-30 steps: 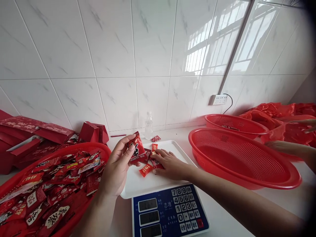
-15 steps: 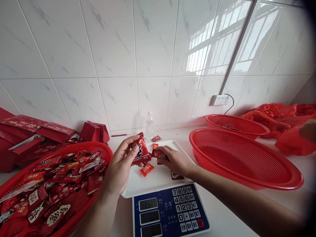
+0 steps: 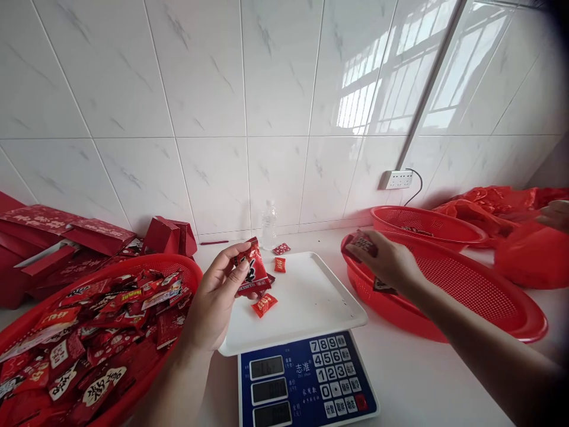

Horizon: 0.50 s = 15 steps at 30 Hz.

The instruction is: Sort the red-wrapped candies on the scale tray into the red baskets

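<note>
On the table, the empty red basket at right centre has plenty of open room, its near rim just beside the white scale tray. The right hand hovers knuckles-up over that rim, grip clenched on small packets. At centre, the left hand pinches a red packet upright above the tray's left edge.

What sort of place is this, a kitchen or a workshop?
Probably a sweet-packing counter: a weighing scale with a white tray, a red basket heaped with candy packets, and folded red gift boxes.
</note>
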Each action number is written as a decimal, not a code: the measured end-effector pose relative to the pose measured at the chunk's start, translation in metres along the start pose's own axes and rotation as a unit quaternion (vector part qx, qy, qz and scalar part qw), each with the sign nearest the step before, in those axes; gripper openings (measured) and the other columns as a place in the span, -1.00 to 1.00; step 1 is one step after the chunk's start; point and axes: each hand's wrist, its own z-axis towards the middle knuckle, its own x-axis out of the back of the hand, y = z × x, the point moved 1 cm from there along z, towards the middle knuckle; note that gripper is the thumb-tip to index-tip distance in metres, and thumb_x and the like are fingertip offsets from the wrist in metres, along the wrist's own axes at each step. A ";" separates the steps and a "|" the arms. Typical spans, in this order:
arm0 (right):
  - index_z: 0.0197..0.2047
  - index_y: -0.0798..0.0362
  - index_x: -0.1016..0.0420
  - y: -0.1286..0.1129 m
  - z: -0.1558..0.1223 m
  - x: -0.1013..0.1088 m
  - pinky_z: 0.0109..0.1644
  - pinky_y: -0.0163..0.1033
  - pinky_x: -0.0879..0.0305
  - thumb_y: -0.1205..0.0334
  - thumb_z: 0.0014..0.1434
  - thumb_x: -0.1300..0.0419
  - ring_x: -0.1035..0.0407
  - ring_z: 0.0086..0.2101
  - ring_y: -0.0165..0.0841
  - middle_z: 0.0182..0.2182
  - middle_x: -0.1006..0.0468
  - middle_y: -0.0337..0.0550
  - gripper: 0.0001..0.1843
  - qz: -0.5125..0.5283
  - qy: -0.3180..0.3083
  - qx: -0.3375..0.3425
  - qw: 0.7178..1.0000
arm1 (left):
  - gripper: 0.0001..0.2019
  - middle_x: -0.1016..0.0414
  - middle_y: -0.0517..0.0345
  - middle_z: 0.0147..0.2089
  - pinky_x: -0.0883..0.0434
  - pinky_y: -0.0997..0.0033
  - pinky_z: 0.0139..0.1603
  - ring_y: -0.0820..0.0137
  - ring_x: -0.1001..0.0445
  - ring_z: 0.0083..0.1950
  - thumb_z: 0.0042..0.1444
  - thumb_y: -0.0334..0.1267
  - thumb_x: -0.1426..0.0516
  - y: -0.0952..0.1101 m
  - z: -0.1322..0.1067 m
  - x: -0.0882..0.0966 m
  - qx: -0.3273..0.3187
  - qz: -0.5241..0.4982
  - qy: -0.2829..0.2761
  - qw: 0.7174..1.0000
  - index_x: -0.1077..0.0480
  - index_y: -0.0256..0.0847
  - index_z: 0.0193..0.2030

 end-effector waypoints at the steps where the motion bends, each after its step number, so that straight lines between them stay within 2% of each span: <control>1: -0.01 0.05 -0.42 0.008 0.000 0.004 -0.46 -0.21 -0.17 -0.19 0.23 -0.05 -0.47 -0.36 -0.08 -0.30 -0.61 0.08 -0.50 -0.015 0.001 -0.011 1.000 | -0.70 -0.50 0.16 -0.04 -0.49 0.50 -0.37 0.45 -0.49 -0.30 0.13 -0.14 -0.29 0.000 0.000 0.000 0.000 0.000 -0.002 1.000 -0.48 -0.04 0.01; 4: -0.04 0.05 -0.41 0.028 -0.001 0.012 -0.48 -0.21 -0.12 -0.16 0.28 0.00 -0.46 -0.38 -0.07 -0.28 -0.61 0.15 -0.53 -0.054 -0.012 -0.029 0.998 | -0.71 -0.50 0.16 -0.05 -0.48 0.53 -0.38 0.45 -0.48 -0.27 0.14 -0.14 -0.28 0.001 0.000 -0.001 -0.005 0.005 -0.003 1.000 -0.48 -0.04 0.01; 9: -0.25 -0.03 -0.36 0.046 -0.008 0.012 -0.51 -0.21 -0.04 -0.11 0.31 0.01 -0.41 -0.50 -0.17 -0.40 -0.58 0.06 -0.66 -0.103 -0.051 -0.039 0.993 | -0.69 -0.50 0.15 -0.06 -0.48 0.55 -0.39 0.44 -0.47 -0.23 0.12 -0.13 -0.30 0.002 -0.001 -0.001 -0.002 0.007 0.005 1.000 -0.49 -0.06 0.01; 15: -0.19 -0.01 -0.37 0.049 -0.005 0.008 -0.50 -0.21 -0.12 -0.11 0.37 0.08 -0.45 -0.44 -0.17 -0.37 -0.57 0.01 -0.61 -0.145 -0.107 -0.064 0.982 | -0.70 -0.49 0.16 -0.06 -0.50 0.52 -0.38 0.46 -0.46 -0.26 0.13 -0.12 -0.30 0.002 -0.001 -0.001 0.001 0.006 0.003 1.000 -0.49 -0.04 0.00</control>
